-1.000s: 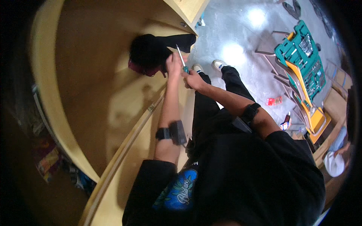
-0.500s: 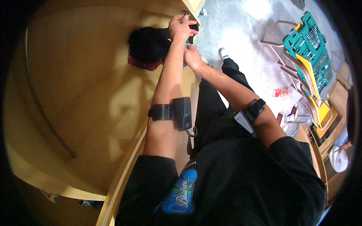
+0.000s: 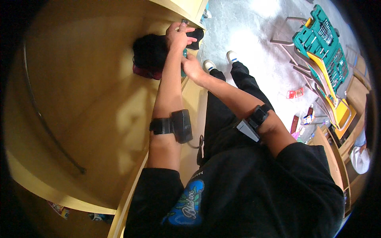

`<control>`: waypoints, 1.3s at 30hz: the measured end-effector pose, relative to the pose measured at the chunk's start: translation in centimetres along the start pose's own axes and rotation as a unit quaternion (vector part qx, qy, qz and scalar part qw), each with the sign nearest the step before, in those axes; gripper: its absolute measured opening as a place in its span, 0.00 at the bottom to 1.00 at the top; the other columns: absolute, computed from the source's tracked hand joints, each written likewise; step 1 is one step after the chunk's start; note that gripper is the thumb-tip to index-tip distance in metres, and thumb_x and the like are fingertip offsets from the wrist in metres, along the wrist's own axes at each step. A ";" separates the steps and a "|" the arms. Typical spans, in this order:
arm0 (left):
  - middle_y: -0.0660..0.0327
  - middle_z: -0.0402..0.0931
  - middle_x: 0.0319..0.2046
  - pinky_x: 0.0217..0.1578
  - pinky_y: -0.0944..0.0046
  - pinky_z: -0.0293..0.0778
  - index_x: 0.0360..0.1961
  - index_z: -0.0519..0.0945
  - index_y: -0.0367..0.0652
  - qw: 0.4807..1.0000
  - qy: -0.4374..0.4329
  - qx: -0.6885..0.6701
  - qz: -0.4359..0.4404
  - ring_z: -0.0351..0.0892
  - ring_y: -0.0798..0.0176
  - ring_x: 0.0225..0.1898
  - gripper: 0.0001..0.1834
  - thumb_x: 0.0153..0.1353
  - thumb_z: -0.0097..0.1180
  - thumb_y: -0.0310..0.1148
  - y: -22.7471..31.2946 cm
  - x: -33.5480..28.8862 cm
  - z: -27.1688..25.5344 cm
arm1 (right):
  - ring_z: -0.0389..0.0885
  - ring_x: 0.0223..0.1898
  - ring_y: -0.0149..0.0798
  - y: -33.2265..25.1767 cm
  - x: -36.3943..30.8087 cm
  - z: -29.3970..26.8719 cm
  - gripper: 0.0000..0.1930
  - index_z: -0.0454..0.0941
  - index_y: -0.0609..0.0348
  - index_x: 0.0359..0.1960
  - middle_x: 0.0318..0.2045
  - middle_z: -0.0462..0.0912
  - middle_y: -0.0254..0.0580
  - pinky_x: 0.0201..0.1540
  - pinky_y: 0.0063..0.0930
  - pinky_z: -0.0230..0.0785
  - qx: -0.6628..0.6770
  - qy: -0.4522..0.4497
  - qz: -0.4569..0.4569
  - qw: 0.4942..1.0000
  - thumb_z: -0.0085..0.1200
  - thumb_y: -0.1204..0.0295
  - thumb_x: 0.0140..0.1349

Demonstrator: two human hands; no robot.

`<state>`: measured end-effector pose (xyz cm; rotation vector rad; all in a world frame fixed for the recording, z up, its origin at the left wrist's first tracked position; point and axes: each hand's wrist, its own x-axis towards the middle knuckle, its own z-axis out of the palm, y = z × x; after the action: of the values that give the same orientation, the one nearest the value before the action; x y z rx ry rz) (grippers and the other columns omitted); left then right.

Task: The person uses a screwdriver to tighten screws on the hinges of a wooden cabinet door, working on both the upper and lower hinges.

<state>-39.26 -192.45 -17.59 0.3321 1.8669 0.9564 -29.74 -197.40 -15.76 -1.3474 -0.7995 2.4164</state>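
My left hand [image 3: 178,39] reaches to a corner of the wooden cabinet [image 3: 99,119]. Its thumb and a finger are closed at a small metal piece [image 3: 185,22] by the panel edge, while other fingers stick out to the right. Just below it, my right hand [image 3: 193,66] is wrapped round a green tool handle [image 3: 184,53], mostly hidden by my hand and left forearm. Behind the left hand lies a black object [image 3: 196,38] of unclear kind. Left of my forearm is a fuzzy black shape [image 3: 149,51] with dark red under it; I cannot make out what it is.
A green tool case [image 3: 323,39] with metal tools lies open on a yellow folding chair [image 3: 344,117] at the right. Red packets [image 3: 295,93] lie on the grey floor [image 3: 262,43]. At the right rim someone holds a white cloth-like thing [image 3: 360,160]. A metal rod [image 3: 39,113] runs along the cabinet.
Both hands appear slightly further left and lower in the picture, and the view has shifted a little. The left hand stays at the metal piece and the right keeps its grip.
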 end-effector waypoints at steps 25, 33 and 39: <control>0.57 0.82 0.29 0.18 0.69 0.70 0.39 0.70 0.36 0.995 0.017 0.100 0.013 0.76 0.64 0.15 0.14 0.67 0.39 0.38 0.8 0.3 -0.1 | 0.75 0.26 0.32 0.6 0.2 0.0 0.11 0.67 0.62 0.38 0.28 0.75 0.38 0.26 0.25 0.68 0.029 -0.031 -0.039 0.998 0.41 0.66 0.65; 0.61 0.82 0.26 0.21 0.68 0.69 0.38 0.72 0.36 0.993 -0.036 0.104 0.045 0.72 0.68 0.16 0.18 0.65 0.40 0.42 0.1 0.6 -1.4 | 0.75 0.27 0.29 1.6 0.6 -0.1 0.10 0.70 0.64 0.39 0.29 0.78 0.34 0.31 0.27 0.70 -0.001 -0.101 -0.039 0.994 0.51 0.74 0.57; 0.54 0.78 0.22 0.24 0.58 0.70 0.28 0.76 0.38 0.939 0.113 0.296 0.131 0.75 0.60 0.21 0.16 0.62 0.43 0.39 -1.3 0.9 -0.6 | 0.73 0.27 0.29 3.4 1.4 1.2 0.12 0.72 0.62 0.40 0.30 0.79 0.35 0.34 0.28 0.69 -0.173 0.066 -0.150 0.971 0.52 0.71 0.56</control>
<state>-40.00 -193.06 -19.00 0.8810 2.3471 0.5935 -31.34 -199.93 -18.18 -1.3675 -1.3274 1.9974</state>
